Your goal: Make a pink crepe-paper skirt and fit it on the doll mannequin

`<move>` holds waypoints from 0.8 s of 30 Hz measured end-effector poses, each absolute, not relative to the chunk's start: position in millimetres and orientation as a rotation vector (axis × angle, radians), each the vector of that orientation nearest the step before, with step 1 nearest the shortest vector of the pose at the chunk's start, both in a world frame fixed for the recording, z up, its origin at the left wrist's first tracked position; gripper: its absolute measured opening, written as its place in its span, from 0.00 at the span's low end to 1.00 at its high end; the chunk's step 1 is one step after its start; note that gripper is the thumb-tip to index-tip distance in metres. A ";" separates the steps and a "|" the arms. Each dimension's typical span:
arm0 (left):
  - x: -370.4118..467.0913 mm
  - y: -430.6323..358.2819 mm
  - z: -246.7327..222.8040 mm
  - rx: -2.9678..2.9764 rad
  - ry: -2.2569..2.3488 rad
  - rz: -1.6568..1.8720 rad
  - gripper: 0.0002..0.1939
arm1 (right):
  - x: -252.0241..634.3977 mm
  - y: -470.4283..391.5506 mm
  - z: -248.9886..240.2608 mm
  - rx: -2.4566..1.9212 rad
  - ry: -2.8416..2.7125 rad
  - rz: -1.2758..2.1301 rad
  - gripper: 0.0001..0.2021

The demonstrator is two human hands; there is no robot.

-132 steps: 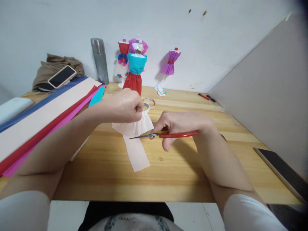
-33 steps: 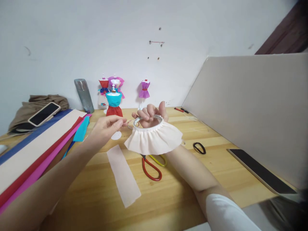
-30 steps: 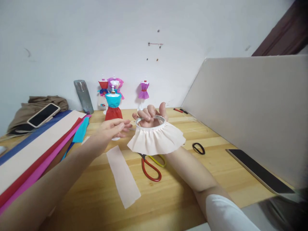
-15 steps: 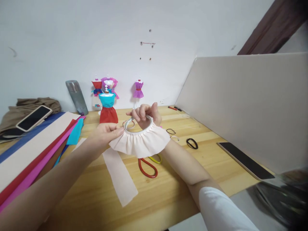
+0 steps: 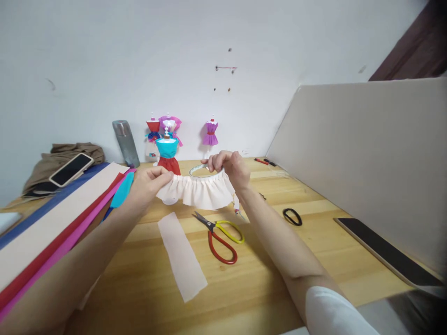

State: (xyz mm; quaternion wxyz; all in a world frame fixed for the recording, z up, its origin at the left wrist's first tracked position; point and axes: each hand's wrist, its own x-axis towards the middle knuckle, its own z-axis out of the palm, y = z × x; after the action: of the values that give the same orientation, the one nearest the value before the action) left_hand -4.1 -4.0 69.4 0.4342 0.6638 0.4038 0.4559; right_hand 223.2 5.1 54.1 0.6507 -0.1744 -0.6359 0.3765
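A gathered cream fabric ruffle (image 5: 206, 194) is stretched above the table between my two hands. My left hand (image 5: 150, 184) pinches its left end between thumb and fingers. At the other end my right hand (image 5: 232, 168) has its fingers closed on the ruffle's top edge and on a thin whitish ring (image 5: 195, 171); the hand hides part of that ring. Beneath the ruffle lie scissors (image 5: 210, 226) with one red and one yellow handle, blades partly apart. A flat cream fabric strip (image 5: 181, 256) rests to their left.
Small dressed mannequins (image 5: 166, 149) and a grey bottle (image 5: 125, 143) stand against the wall. Coloured fabric lengths (image 5: 63, 204) and a phone (image 5: 71, 170) are at left. On the right are a black hair band (image 5: 292, 217), a dark flat device (image 5: 384, 251) and a tall pale panel (image 5: 363, 158).
The ruffle has gone from curling round the ring to hanging straighter between my hands. My right hand has turned and closed on its right end. The scissors' blades have come into view.
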 end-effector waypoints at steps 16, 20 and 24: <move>-48.9 34.1 76.6 1.867 0.986 1.153 0.16 | 237.0 14.7 79.3 -0.879 -1.984 0.284 0.08; -51.1 47.5 76.6 1.799 0.966 1.124 0.17 | 232.2 32.9 94.7 -0.940 -2.064 0.261 0.06; -55.7 64.6 80.8 1.760 0.964 1.022 0.16 | 229.2 49.5 101.1 -0.989 -2.082 0.315 0.06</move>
State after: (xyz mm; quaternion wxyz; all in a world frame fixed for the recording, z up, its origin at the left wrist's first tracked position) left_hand -55.7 64.6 80.8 0.4303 0.7055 0.3865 0.4095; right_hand 229.2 49.5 101.1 0.3964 -0.3903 -0.8217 0.1244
